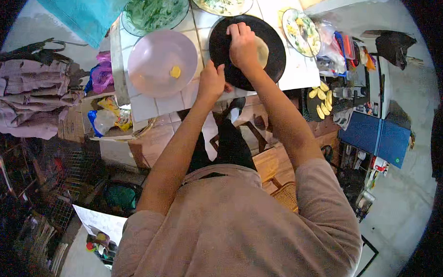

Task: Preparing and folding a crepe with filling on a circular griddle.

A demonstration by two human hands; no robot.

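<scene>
A black round pan or board [273, 72] lies on the white tiled table, with a pale flat disc of dough [262, 54] on it. My right hand [243, 44] is over the disc's left part, palm down with bent fingers. Whatever is under that palm is hidden. My left hand [212, 81] is at the black round's near left rim, thumb up, with fingertips showing lower down by the edge. Just left of it stands a pale lilac bowl [150, 75] holding one small yellow lump [175, 72].
Behind the lilac bowl is a glass bowl of green leaves [154, 9]. Two plates of mixed food, one at the back [222, 3] and one at the right [302, 33], flank the black round. Peeled yellow pieces [321, 98] lie beyond the table's right edge. A wooden chair [279, 166] stands below.
</scene>
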